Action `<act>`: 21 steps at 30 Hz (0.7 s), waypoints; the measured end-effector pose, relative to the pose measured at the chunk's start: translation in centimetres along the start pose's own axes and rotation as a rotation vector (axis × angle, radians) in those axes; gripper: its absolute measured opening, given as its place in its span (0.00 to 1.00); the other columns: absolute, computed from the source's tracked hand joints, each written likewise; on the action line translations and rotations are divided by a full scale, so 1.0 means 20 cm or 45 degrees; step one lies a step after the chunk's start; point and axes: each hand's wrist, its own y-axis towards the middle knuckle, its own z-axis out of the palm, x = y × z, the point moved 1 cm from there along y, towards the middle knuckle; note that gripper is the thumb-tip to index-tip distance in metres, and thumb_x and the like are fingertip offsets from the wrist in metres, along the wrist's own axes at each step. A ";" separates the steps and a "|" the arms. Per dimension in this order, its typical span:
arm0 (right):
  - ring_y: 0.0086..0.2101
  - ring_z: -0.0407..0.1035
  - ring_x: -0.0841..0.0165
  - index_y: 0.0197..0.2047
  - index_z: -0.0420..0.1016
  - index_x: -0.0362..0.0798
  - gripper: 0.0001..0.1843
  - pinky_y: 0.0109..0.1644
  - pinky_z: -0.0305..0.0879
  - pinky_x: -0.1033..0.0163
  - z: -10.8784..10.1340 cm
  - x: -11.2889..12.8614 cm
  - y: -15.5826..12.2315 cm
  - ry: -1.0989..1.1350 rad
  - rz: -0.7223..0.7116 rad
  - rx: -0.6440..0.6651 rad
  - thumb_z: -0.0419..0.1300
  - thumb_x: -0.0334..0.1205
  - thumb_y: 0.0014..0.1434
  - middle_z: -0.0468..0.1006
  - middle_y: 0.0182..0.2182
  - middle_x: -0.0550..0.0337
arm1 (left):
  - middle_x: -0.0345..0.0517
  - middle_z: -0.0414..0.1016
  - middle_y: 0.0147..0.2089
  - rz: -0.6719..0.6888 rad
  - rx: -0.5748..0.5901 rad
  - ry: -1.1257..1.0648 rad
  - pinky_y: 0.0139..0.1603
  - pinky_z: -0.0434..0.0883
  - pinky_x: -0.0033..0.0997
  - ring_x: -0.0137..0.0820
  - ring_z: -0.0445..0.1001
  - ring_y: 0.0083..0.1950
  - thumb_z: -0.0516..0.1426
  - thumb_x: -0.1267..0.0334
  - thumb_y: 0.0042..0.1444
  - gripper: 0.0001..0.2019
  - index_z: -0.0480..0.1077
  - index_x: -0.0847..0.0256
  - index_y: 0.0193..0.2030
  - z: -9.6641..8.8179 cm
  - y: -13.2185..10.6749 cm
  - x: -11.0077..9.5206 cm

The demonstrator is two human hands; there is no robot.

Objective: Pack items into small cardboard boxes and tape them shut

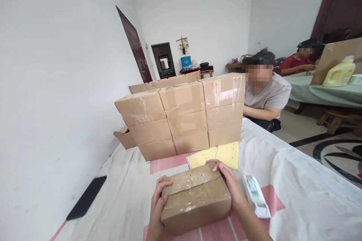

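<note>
A brown cardboard box [198,199] with clear tape along its top seam rests on the cloth in front of me. My left hand [158,199] grips its left side, fingers bent over the top edge. On the far right corner lies my right hand [224,175], its fingers curled over the box's edge. Just right of that forearm is a white tape dispenser-like device [256,196] with a clear window; its exact kind is hard to make out. Beyond the box, a yellow printed patch [226,154] shows on the cloth.
Stacked taped cartons [186,120] form a wall across the table's far side. A black flat object [87,197] lies at left near the wall. One person [266,94] crouches at right; another sits behind at a green-covered table [299,88] bearing a yellow jug [339,72].
</note>
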 end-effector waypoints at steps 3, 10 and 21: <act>0.56 0.67 0.51 0.29 0.72 0.52 0.20 0.62 0.56 0.52 0.00 0.00 0.00 0.025 0.023 -0.002 0.55 0.56 0.64 0.79 0.51 0.57 | 0.51 0.67 0.61 0.010 0.005 0.014 0.70 0.57 0.55 0.56 0.61 0.68 0.59 0.40 0.51 0.22 0.79 0.56 0.39 -0.01 -0.01 0.00; 0.58 0.67 0.49 0.29 0.74 0.51 0.15 0.64 0.54 0.49 -0.01 0.00 0.00 -0.027 -0.004 0.022 0.61 0.52 0.61 0.79 0.52 0.55 | 0.46 0.62 0.67 -0.043 0.022 -0.024 0.71 0.54 0.48 0.52 0.58 0.71 0.59 0.47 0.57 0.16 0.78 0.55 0.40 -0.04 -0.05 0.04; 0.65 0.58 0.50 0.50 0.76 0.56 0.21 0.67 0.51 0.46 -0.01 0.12 -0.11 -0.091 -0.004 0.267 0.54 0.39 0.53 0.71 0.63 0.59 | 0.48 0.70 0.61 -0.139 -0.142 -0.147 0.59 0.68 0.43 0.53 0.65 0.66 0.61 0.46 0.48 0.17 0.77 0.57 0.37 0.03 -0.10 -0.06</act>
